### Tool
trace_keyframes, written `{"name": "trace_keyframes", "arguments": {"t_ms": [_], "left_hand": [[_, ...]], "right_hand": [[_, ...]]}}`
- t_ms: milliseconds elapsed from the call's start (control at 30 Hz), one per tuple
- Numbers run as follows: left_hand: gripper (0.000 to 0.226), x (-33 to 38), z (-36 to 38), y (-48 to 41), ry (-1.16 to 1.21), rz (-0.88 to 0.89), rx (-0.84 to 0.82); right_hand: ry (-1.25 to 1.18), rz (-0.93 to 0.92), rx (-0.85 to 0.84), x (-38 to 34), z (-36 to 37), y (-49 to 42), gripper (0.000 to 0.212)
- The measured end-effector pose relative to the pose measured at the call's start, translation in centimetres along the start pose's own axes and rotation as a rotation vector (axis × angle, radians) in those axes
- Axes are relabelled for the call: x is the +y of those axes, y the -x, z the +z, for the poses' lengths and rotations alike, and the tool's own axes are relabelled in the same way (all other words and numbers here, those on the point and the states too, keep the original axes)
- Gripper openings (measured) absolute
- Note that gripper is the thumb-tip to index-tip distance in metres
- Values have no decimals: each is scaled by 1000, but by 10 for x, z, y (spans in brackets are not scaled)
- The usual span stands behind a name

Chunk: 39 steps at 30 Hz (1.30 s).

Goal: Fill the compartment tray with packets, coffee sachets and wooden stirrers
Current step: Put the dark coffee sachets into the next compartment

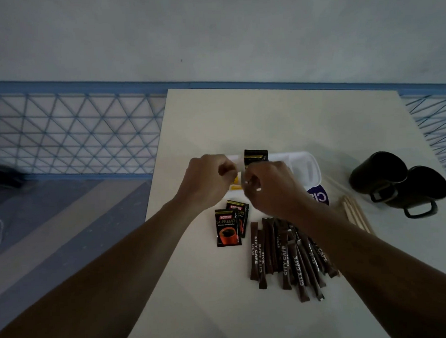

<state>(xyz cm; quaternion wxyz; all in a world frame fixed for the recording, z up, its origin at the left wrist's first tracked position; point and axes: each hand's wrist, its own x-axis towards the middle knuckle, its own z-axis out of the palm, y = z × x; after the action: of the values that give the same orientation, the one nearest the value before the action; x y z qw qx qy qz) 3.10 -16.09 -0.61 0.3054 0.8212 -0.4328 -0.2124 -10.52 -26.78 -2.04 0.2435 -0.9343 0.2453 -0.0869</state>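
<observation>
On the pale table (278,120), both bare forearms reach forward over a white compartment tray (307,165) lying crosswise beyond the hands. At nine o'clock of the tray, the left hand (208,181) hovers over the tray's left end with its fingers curled inward and thumb meeting fingertips near the right hand; whatever it pinches is too small and blurred to identify. A yellow item (235,183) shows in the gap under the two hands, apparently within the tray. Directly below the left hand, at its six o'clock, two black coffee sachets (228,227) marked Kopiko Supremo lie flat on the table, overlapping. One further dark sachet (256,156) stands upright in the tray at twelve o'clock of the right hand. The right hand (274,189) covers the tray's centre, fingers bent and bunched toward the left hand; its grip cannot be told. At six o'clock of that hand, a loose heap of brown sugar stick packets (289,258) marked City Cafe rests on the table, partly under the right forearm. A purple-and-white packet (319,195) lies just beside the tray's near right corner. Wooden stirrers (354,211) lie at four o'clock of the tray. Two black mugs (398,181) sit tipped on their sides, touching, at the table's right edge.
</observation>
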Motion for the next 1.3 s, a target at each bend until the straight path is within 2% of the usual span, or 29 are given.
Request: {"name": "trace_keyframes", "arguments": {"t_ms": [133,233,367,500,600,800,900,967,1133,1300], "left_hand": [[13,-19,7,28,-53,-67,-63],[14,-32,20,46,-78,-157,-57],[45,-44,38,61,-165,-314,-114],[51,-46,54,69,-211,-327,-139],[55,-47,63,69,-200,-313,-115],[60,-50,68,69,-181,-244,-101],[61,-53,70,70,-163,-222,-90],[52,-54,70,69,-157,-195,-77],[22,-47,57,60,-24,-169,-76],[18,-26,37,48,-27,-126,-114]], "right_hand": [[20,36,-182,-9,28,24,20],[47,152,-206,-9,49,39,36],[66,311,-257,-5,64,44,61],[1,352,-225,-2,70,39,73],[44,387,-233,-1,76,33,81],[-26,363,-246,0,81,31,72],[-59,350,-248,-2,80,30,56],[-149,356,-277,-3,76,30,45],[-305,324,-315,-6,55,24,35],[-351,294,-274,-6,27,19,29]]}}
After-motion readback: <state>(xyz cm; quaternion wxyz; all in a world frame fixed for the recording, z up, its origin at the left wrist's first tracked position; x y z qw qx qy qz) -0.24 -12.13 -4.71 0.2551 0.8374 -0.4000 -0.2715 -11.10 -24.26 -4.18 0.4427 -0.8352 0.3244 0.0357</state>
